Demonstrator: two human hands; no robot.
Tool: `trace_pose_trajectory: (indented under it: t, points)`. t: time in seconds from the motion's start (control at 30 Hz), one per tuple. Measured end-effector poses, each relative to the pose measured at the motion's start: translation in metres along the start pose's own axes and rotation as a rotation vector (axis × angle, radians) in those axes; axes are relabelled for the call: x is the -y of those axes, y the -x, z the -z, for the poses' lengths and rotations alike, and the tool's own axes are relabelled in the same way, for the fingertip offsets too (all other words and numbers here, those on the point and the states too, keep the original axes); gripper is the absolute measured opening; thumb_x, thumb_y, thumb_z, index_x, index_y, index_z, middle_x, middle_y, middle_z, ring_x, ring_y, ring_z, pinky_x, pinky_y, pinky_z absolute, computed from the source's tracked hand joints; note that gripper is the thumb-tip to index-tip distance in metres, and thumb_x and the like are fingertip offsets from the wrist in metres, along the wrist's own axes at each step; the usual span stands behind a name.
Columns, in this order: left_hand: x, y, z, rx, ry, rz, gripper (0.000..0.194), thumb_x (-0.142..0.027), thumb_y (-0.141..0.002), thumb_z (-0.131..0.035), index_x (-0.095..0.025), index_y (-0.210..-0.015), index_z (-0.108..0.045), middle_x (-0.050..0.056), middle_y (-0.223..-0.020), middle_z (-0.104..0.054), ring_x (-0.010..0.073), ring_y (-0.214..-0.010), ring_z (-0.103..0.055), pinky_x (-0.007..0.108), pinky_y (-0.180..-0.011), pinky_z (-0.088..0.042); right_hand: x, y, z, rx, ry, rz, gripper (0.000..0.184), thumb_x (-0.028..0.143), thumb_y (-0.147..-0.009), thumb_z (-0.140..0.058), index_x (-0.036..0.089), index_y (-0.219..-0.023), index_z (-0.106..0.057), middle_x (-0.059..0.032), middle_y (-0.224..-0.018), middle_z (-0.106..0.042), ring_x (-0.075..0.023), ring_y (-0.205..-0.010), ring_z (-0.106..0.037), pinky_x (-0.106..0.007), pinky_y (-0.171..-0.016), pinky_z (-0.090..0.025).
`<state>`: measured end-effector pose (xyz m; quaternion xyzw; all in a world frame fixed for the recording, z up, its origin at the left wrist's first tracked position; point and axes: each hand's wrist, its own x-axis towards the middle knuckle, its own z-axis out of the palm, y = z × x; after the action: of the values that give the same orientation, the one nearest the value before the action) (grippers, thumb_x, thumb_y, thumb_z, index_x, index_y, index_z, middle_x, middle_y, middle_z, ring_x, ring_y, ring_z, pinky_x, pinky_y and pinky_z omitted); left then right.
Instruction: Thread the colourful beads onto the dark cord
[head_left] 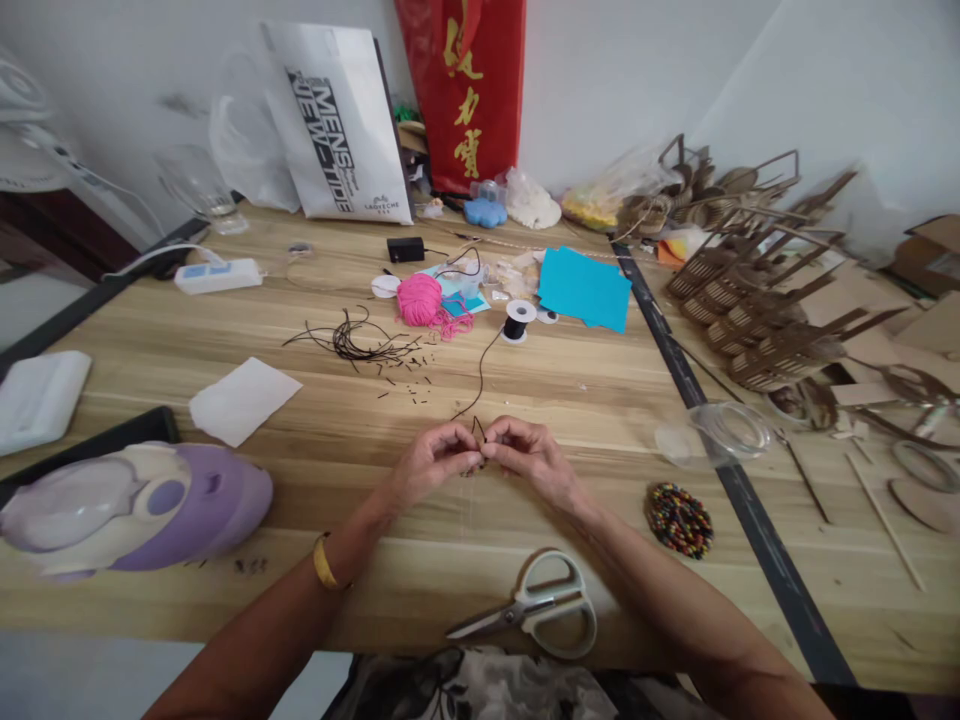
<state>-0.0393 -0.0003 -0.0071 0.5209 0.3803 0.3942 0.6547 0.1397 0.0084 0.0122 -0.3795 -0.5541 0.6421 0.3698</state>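
Close together over the middle of the table, my left hand (442, 457) and my right hand (529, 457) both pinch a thin black cord (481, 375). A small loop of the cord sticks up between the fingertips. From there it runs back to a spool (516, 322) of black cord with white ends. Something small and dark hangs just under the fingers, too small to make out. In front of my hands lies a pair of scissors (551, 605) with pale handles, blades pointing left. A coil of multicoloured beads (679, 520) rests to the right of my right forearm.
Cut black cords (356, 340) and short snippets lie left of the spool. Behind are a pink yarn ball (420, 299) and blue sheets (585, 290). A purple-and-white device (202, 505) and white paper (245, 400) stand left; brown woven baskets (750, 310) crowd the right.
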Motion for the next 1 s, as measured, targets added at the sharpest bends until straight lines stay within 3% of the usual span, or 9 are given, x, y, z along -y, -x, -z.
trace_pose_trajectory:
  t: [0.2, 0.47, 0.7, 1.0]
  points:
    - [-0.002, 0.000, 0.001, 0.011, 0.036, 0.000, 0.022, -0.028, -0.071, -0.073, -0.013, -0.074, -0.057, 0.002, -0.077, -0.061, 0.0112, -0.070, -0.057, 0.024, -0.067, -0.045, 0.004, 0.000, 0.000, -0.013, 0.002, -0.005, 0.029, 0.043, -0.072, -0.072, 0.016, -0.072, -0.061, 0.0039, -0.057, -0.050, -0.0071, -0.049, -0.035, -0.021, -0.047, -0.028]
    - [0.002, 0.002, 0.001, 0.109, 0.144, 0.109, 0.022, -0.031, -0.077, -0.067, -0.014, -0.081, -0.054, 0.005, -0.072, -0.068, 0.0152, -0.069, -0.065, 0.027, -0.065, -0.049, 0.002, -0.002, -0.002, 0.008, -0.063, -0.033, 0.028, 0.042, -0.073, -0.072, 0.017, -0.073, -0.059, 0.0039, -0.052, -0.054, -0.0075, -0.043, -0.043, -0.021, -0.045, -0.028]
    - [0.008, 0.001, 0.002, 0.097, 0.141, 0.124, 0.025, -0.036, -0.080, -0.064, -0.013, -0.083, -0.058, 0.003, -0.067, -0.067, 0.0116, -0.059, -0.061, 0.024, -0.059, -0.051, -0.006, -0.005, 0.003, -0.034, -0.025, -0.053, 0.028, 0.041, -0.071, -0.073, 0.016, -0.072, -0.059, 0.0065, -0.050, -0.046, -0.0056, -0.043, -0.034, -0.019, -0.042, -0.025]
    - [0.006, 0.001, -0.001, 0.023, 0.087, 0.066, 0.024, -0.035, -0.077, -0.067, -0.013, -0.075, -0.058, 0.001, -0.063, -0.064, 0.0110, -0.059, -0.059, 0.024, -0.060, -0.049, -0.012, -0.007, 0.001, -0.028, -0.133, -0.097, 0.029, 0.038, -0.065, -0.077, 0.017, -0.077, -0.062, 0.0032, -0.061, -0.058, -0.0065, -0.048, -0.045, -0.017, -0.042, -0.033]
